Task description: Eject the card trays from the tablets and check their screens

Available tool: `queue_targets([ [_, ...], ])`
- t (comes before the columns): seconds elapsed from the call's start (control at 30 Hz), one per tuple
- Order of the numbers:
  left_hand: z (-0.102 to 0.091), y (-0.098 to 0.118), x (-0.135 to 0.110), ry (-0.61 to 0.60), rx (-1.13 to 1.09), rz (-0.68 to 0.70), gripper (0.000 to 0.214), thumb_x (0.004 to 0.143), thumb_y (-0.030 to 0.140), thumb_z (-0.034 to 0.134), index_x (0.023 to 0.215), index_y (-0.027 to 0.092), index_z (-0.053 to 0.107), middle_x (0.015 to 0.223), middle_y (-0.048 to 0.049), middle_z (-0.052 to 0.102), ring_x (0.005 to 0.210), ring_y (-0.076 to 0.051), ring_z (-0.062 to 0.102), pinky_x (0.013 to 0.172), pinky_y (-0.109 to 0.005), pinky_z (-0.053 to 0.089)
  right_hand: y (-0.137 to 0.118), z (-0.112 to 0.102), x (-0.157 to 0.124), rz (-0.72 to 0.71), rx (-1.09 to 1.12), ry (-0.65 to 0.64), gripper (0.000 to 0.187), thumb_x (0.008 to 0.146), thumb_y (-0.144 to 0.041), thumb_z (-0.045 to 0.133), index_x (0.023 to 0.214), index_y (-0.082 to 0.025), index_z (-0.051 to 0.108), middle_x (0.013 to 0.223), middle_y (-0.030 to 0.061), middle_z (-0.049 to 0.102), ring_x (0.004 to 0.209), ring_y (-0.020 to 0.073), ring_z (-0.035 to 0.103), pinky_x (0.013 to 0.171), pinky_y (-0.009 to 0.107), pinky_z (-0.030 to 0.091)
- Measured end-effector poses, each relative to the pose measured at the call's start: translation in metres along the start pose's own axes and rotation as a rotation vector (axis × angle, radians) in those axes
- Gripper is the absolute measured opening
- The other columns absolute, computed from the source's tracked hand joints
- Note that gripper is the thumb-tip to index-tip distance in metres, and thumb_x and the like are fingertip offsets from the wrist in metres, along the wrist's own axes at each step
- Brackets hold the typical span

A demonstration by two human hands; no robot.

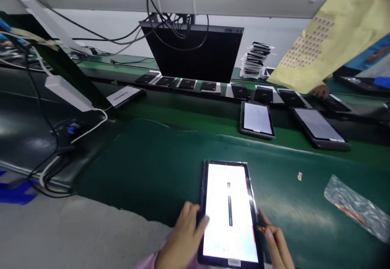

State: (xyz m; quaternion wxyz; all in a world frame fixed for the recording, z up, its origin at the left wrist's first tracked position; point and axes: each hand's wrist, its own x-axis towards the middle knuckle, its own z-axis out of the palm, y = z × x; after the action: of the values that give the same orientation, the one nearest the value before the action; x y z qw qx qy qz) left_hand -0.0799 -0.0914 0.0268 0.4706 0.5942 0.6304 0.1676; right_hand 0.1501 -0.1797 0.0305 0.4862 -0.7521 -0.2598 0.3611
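A tablet (231,216) with a lit white screen and black frame lies near the front of the green table; a dark bar with small text crosses the screen. My left hand (185,236) grips its left edge, thumb on the front and fingers along the side. At the right edge, my right hand (276,240) pinches a small red-and-yellow piece (261,229) between thumb and fingers, against the tablet's side. The piece is too small to name. A tiny card-like piece (300,176) and a clear plastic bag (356,208) lie to the right.
Two tablets with lit screens, one (256,118) nearer and another (319,126) farther right, lie beyond. Behind runs a row of dark devices under a hanging black monitor (195,51). Yellow paper (329,37) hangs at upper right; another person's hand (320,91) is below it. Cables (39,131) lie left.
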Motion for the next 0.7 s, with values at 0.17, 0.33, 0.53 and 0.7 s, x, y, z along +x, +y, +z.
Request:
queue_targets([
  [0.17,-0.004,0.049,0.083,0.257,-0.085,0.192,0.061,0.095,0.054,0.029,0.138,0.012,0.04,0.132,-0.0195,0.049,0.126,-0.028,0.049,0.11,-0.047,0.036,-0.004,0.019,0.035,-0.777,-0.425,-0.011,0.022,0.097,-0.035,0.038,0.089,-0.021,0.053,0.14,0.012,0.053,0.143,0.0296,0.028,0.114,0.064,0.013],
  [0.33,0.015,0.075,0.133,0.259,-0.121,0.282,0.051,0.096,0.047,0.034,0.132,0.012,0.047,0.11,-0.0145,0.063,0.123,-0.028,0.05,0.11,-0.046,0.032,-0.012,0.052,0.037,-0.894,-0.577,-0.106,0.018,0.095,-0.017,0.037,0.098,-0.018,0.055,0.134,0.0172,0.057,0.138,0.0291,0.037,0.114,0.067,0.012],
  [0.53,0.027,0.063,0.126,0.295,-0.255,0.244,0.054,0.099,0.047,0.018,0.134,0.016,0.046,0.119,-0.0132,0.061,0.121,-0.023,0.051,0.109,-0.043,0.036,-0.002,0.027,0.045,-0.486,-0.003,0.024,0.024,0.096,-0.043,0.041,0.095,-0.022,0.053,0.141,0.0109,0.051,0.138,0.0257,0.039,0.116,0.056,0.016],
  [0.7,0.032,0.062,0.119,0.29,-0.358,0.212,0.064,0.097,0.055,0.011,0.137,0.015,0.042,0.131,-0.0152,0.055,0.13,-0.023,0.046,0.113,-0.044,0.033,0.005,0.028,0.067,-0.099,0.266,-0.047,0.045,0.08,-0.068,0.054,0.082,-0.023,0.049,0.14,0.0089,0.054,0.141,0.028,0.032,0.117,0.051,0.014],
])
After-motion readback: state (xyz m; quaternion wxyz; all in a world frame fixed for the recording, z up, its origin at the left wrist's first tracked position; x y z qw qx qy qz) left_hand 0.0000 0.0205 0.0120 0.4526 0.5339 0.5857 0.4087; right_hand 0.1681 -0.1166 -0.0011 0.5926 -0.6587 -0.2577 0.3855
